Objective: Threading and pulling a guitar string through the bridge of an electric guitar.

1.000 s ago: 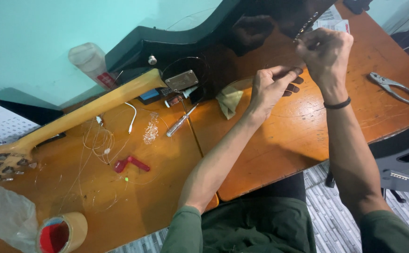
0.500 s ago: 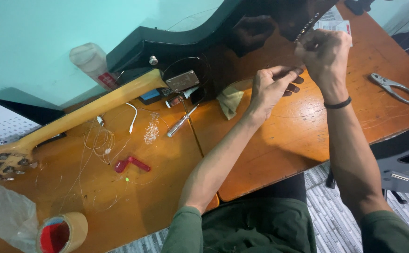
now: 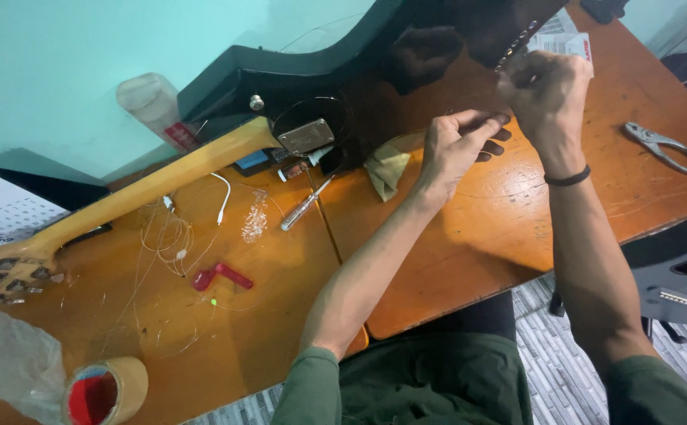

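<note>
Both hands, left hand and right hand, pinch a thin guitar string above the black guitar.

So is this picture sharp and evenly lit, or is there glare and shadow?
Head view: mostly sharp; soft sheen on the wooden table; the black guitar body is too dark for detail; left hand and right hand are slightly soft.

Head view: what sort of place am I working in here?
Likely a small guitar repair bench: an electric guitar lies across an orange wooden table, with loose strings, pliers and a screwdriver around it.
</note>
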